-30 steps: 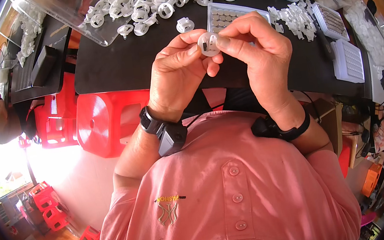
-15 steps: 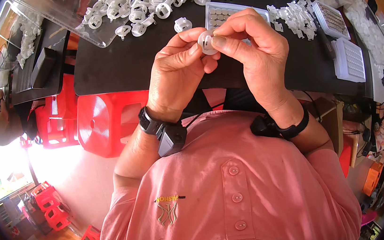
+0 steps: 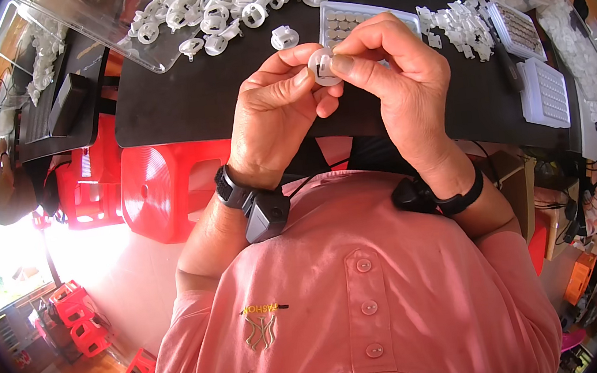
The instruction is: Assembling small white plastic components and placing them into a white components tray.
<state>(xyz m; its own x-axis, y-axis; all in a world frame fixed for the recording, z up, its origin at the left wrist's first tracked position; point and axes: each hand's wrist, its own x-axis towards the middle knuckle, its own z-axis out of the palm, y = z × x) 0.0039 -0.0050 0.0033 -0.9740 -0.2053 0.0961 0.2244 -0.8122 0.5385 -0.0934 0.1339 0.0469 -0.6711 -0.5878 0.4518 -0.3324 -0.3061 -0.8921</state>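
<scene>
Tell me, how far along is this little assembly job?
Hard to tell what is finished. In hand: the left hand and right hand pinch one white ring part together. Left: a heap of loose white parts lies on the black table, by a tray of small discs.

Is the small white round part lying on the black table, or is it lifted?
Lifted: the white round part is pinched between left hand and right hand, above the black table.
</scene>
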